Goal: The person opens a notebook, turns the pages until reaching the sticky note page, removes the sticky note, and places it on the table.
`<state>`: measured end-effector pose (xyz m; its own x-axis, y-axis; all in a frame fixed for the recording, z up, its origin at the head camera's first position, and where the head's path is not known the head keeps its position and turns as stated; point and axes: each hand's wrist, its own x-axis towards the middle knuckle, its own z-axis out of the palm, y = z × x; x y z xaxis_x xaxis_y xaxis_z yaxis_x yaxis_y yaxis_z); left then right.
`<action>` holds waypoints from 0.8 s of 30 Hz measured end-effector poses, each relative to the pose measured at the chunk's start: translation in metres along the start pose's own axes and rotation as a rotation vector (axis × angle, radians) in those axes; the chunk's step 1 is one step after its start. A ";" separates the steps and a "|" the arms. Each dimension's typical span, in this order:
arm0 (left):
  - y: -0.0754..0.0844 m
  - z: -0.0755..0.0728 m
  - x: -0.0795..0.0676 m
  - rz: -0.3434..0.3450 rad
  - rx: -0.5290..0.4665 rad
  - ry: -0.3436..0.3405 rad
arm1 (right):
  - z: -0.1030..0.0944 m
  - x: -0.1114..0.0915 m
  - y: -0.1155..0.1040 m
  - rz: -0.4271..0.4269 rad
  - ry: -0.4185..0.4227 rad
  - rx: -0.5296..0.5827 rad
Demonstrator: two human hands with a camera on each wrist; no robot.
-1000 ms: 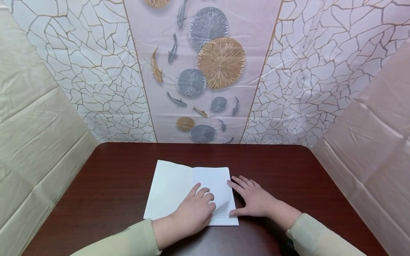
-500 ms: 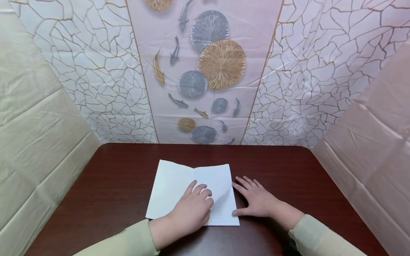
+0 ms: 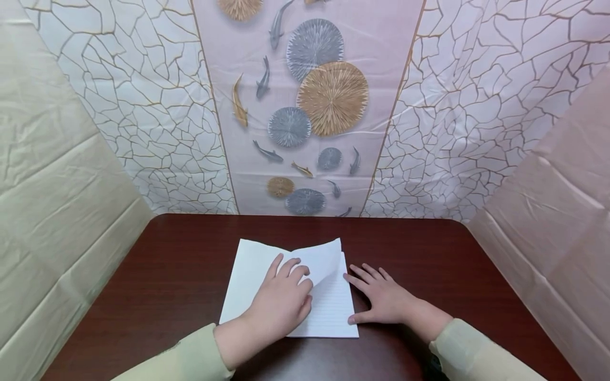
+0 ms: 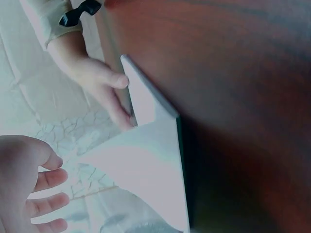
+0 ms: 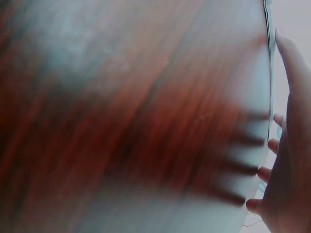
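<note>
An open notebook lies on the table, its blank left page (image 3: pixel 248 280) flat beside the lined right page (image 3: pixel 329 317). Over the right side a loose page (image 3: pixel 314 259) rises and curves, its lower corner drawn left. My left hand (image 3: pixel 278 304) pinches that corner between thumb and index finger, the other fingers bent loosely. In the left wrist view the lifted page (image 4: pixel 141 160) slants up toward the left hand (image 4: pixel 19 179). My right hand (image 3: pixel 386 299) rests with spread fingers at the notebook's right edge, thumb and index fingertip right at it.
The dark red-brown wooden table (image 3: pixel 190 254) surrounds the notebook. A patterned cloth (image 3: pixel 300 132) hangs behind its far edge, with plain beige cloth (image 3: pixel 62 174) along both sides. A black band (image 4: pixel 80 12) is on the right sleeve.
My left hand has moved left and slightly away from me, lifting and curling the page further over. More of the lined sheet beneath shows. The right hand stays almost still.
</note>
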<state>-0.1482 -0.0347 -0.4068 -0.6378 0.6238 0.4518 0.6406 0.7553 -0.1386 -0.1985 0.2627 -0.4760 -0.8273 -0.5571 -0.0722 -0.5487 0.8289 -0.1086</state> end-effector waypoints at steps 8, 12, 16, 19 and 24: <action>-0.012 -0.011 -0.001 -0.064 -0.022 0.047 | -0.002 -0.001 0.000 0.001 -0.024 0.026; -0.017 -0.011 -0.006 -0.082 -0.010 0.078 | -0.001 -0.001 0.000 0.000 -0.023 0.025; -0.022 -0.015 -0.011 -0.110 0.000 0.090 | -0.001 -0.001 0.000 -0.003 -0.014 0.019; -0.027 -0.018 -0.016 -0.139 0.006 0.091 | 0.000 -0.001 0.000 -0.003 -0.013 0.021; -0.034 -0.022 -0.025 -0.180 0.019 0.106 | 0.000 0.000 0.000 -0.003 -0.013 0.019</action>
<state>-0.1448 -0.0807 -0.3944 -0.6915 0.4548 0.5612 0.5120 0.8566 -0.0633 -0.1987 0.2631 -0.4760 -0.8237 -0.5606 -0.0850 -0.5491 0.8260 -0.1276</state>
